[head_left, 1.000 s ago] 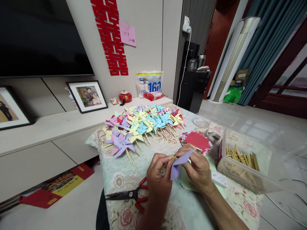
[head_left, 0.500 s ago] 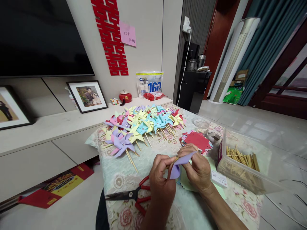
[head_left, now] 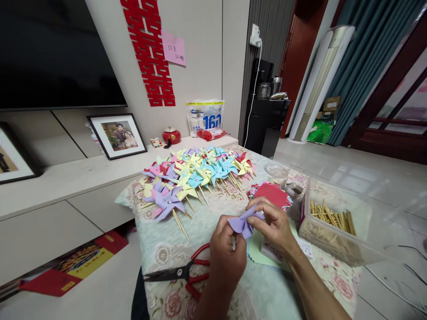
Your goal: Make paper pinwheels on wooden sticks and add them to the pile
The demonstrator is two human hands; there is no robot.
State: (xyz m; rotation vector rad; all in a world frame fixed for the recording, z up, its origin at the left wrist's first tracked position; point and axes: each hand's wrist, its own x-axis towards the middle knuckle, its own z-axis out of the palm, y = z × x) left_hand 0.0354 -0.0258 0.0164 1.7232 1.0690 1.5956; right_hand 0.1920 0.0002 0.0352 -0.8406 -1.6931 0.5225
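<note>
A purple paper pinwheel (head_left: 243, 224) is between my two hands, above the table. My left hand (head_left: 228, 249) is closed on its lower left side; a stick, if any, is hidden in the fingers. My right hand (head_left: 271, 220) pinches the pinwheel's upper right blade between thumb and fingers. Left of my left hand lie scissors with red handles (head_left: 196, 271), blades pointing left. Under my right hand are light green paper sheets (head_left: 255, 253) and a small white box (head_left: 270, 250). Red cut paper pieces (head_left: 271, 195) lie just beyond my hands.
Many finished pinwheels (head_left: 196, 173) on sticks are heaped at the table's far left. A clear plastic bin (head_left: 333, 242) of wooden sticks (head_left: 333, 218) stands at the right. A clear round container (head_left: 277, 171) sits behind the red paper. The flowered tablecloth (head_left: 173, 249) covers the table.
The purple pinwheel has been turned so its blades face up more. My right hand has shifted its fingers to the upper blade, and the white box beneath shows more.
</note>
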